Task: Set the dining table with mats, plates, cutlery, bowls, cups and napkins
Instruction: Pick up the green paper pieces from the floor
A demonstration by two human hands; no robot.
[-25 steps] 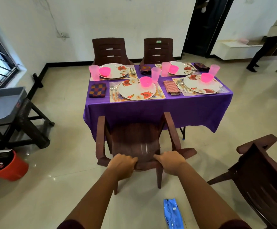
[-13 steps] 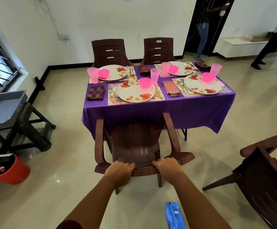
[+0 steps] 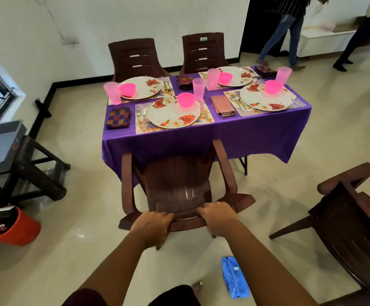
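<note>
A table under a purple cloth (image 3: 234, 138) carries several place settings: floral mats, white flowered plates (image 3: 173, 114), pink bowls (image 3: 186, 99), pink cups (image 3: 199, 89), cutlery (image 3: 141, 118) and folded napkins (image 3: 117, 117). A brown plastic chair (image 3: 177, 184) stands at the table's near side, its seat partly under the cloth. My left hand (image 3: 152, 227) and my right hand (image 3: 218, 218) both grip the top edge of its backrest.
Another brown chair (image 3: 356, 228) stands loose at the right. Two more chairs (image 3: 135, 58) sit at the far side. A blue packet (image 3: 233, 277) lies on the floor by my feet. A grey tray on a stool (image 3: 1, 144) and an orange bucket (image 3: 14, 230) are left. People walk at the back right.
The chair has slid a little towards the table with both hands on its backrest. A person has stepped out of the dark doorway at the back.
</note>
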